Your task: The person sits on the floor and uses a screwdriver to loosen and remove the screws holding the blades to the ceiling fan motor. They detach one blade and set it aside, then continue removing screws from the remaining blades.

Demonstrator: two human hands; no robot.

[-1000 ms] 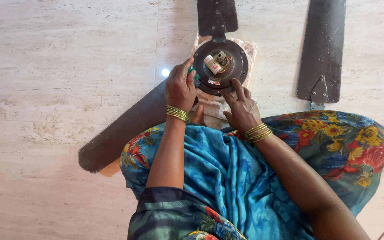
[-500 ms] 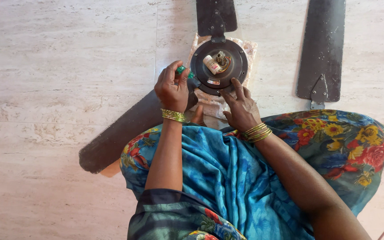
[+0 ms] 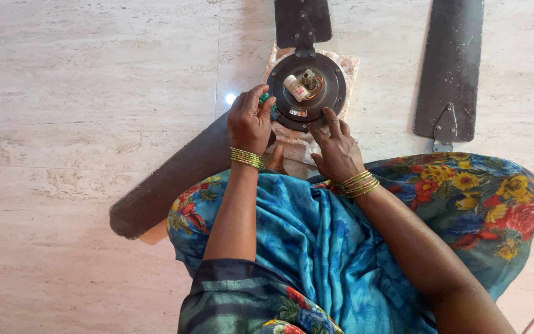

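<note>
Seen from above, a person sat on a pale marble-patterned floor point(image 3: 81, 93) with a blue floral garment point(image 3: 316, 241) spread over the lap. Directly ahead lay a dark round ceiling-fan motor point(image 3: 306, 90), resting on a pale folded cloth point(image 3: 292, 143). At the motor's centre stood a short shaft beside a small cream cylinder with thin coloured wires. The left hand point(image 3: 250, 127), with green-gold bangles at the wrist, was clenched around a small tool with a green handle point(image 3: 266, 99), held against the motor's left rim. The right hand point(image 3: 336, 148), also bangled, lay spread with released fingers, its fingertips pressing on the motor's lower rim. One dark fan blade point(image 3: 303, 20) was attached at the motor's top; another blade point(image 3: 168, 182) ran away to the lower left beneath the left hand. A third, detached blade point(image 3: 451, 68) lay well apart to the right.
</note>
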